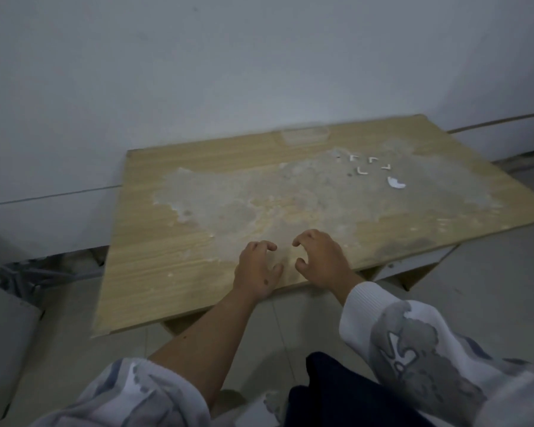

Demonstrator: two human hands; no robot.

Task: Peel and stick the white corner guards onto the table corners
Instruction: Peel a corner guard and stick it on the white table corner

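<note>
Lying flat, corner guards (370, 164), angles seemingly mixed

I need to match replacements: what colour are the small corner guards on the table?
White, seen in the head view: the corner guards lie on the light wood-grain table.

White sleeves (413, 343), grey print, perhaps cartoon; dark trousers (336, 392).

We see a wooden table (173, 272) with a grey stain. At two o'clock lie small white guards (362, 171) and a paper scrap (395, 182).
</note>
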